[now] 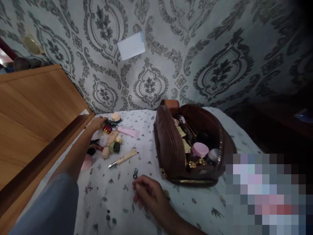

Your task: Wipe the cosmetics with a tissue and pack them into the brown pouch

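Observation:
Stretched to the back left of the cloth, my left hand [97,123] has its fingers closed on a dark item [111,123], small and partly hidden. Around it lie a red jar [107,129], a cream jar with a dark base [116,117] and a pink tube [128,131]. Nearer are a dark-lidded jar [114,147], a peach tube [105,151] and a beige tube with a silver cap [123,159]. My right hand [148,192] rests empty, fingers loosely curled and slightly apart, left of a brown bag [168,143]. The bag stands unzipped, holding a pink-lidded jar [200,149] and several cosmetics.
A patterned white cloth [122,202] covers the surface. Wooden furniture [41,107] borders it on the left, and a patterned wall [150,81] rises behind. Black hair ties [135,175] lie just beyond my right hand. A blurred-out patch covers the lower right.

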`<state>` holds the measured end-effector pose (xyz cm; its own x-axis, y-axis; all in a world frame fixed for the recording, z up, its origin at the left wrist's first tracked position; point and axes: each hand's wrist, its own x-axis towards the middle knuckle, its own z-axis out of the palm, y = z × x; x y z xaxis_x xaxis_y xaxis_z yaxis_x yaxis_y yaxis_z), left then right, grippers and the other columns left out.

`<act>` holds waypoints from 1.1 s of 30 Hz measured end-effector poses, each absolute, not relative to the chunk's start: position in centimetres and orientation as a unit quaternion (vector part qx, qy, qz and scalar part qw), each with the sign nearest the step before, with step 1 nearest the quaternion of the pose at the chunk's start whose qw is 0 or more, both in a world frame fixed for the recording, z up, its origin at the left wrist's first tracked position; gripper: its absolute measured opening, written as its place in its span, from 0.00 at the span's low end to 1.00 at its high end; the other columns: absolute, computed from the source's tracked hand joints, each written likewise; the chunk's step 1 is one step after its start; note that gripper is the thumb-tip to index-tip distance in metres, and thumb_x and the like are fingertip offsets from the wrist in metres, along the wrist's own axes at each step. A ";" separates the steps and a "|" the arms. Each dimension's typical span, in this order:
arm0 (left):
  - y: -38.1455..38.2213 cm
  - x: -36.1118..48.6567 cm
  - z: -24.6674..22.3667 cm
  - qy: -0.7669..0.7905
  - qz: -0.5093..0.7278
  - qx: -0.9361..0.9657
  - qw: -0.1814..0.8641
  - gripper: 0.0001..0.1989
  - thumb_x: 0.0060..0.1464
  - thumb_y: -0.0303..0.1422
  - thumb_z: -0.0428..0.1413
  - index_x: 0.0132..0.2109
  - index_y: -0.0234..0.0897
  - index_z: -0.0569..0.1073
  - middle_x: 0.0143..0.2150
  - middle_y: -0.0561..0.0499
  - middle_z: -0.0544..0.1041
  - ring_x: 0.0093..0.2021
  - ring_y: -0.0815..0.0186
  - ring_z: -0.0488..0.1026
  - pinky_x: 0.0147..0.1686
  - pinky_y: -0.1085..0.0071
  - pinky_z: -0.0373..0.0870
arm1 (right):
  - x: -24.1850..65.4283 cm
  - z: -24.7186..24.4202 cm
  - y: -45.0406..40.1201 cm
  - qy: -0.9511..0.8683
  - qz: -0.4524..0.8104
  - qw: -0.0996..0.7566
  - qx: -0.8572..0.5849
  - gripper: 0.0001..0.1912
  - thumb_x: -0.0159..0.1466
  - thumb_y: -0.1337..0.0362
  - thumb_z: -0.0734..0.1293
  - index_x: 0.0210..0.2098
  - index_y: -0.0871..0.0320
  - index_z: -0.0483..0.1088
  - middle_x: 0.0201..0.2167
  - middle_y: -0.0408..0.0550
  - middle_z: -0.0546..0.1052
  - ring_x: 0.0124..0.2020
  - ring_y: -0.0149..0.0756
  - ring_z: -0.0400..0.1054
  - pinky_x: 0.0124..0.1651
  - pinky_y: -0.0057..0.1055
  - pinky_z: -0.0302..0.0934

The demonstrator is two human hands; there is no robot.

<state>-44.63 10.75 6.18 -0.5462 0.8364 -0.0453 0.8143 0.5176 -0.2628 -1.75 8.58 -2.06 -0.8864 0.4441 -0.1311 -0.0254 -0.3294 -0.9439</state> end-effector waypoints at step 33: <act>-1.7 -18.3 5.8 -0.790 -0.028 -0.612 0.009 0.18 0.61 0.29 0.51 0.57 0.41 0.68 0.52 0.42 0.69 0.43 0.56 0.74 0.35 0.66 0.71 | -2.6 -0.8 8.2 -0.471 0.818 0.257 -0.207 0.36 0.47 0.54 0.79 0.52 0.54 0.66 0.37 0.43 0.74 0.31 0.32 0.74 0.26 0.25 0.65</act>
